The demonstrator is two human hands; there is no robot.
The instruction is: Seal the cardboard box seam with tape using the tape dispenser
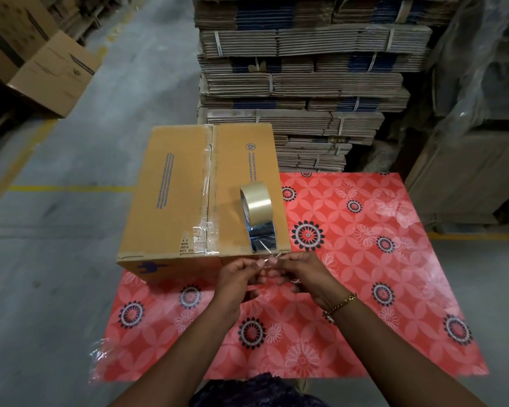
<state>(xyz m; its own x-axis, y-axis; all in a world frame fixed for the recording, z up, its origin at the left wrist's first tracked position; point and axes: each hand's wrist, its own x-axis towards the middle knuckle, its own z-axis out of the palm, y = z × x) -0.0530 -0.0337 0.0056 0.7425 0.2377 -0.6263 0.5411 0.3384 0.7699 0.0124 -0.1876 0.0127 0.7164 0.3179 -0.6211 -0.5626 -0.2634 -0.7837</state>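
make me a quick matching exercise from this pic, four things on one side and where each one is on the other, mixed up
Things:
1. tape dispenser
2. cardboard box
3. bracelet
4. strip of clear tape

Places:
A. on the red floral table cover
B. along the box's top seam
C. on top of the box, right of the seam
D. around the right wrist

Pairs: 1-C, 2-A, 3-D, 4-B

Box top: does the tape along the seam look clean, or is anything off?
The tape along the cardboard box seam is wrinkled and bunched, worst at the near edge. The tape dispenser sits on the box while both hands pinch its loose end.
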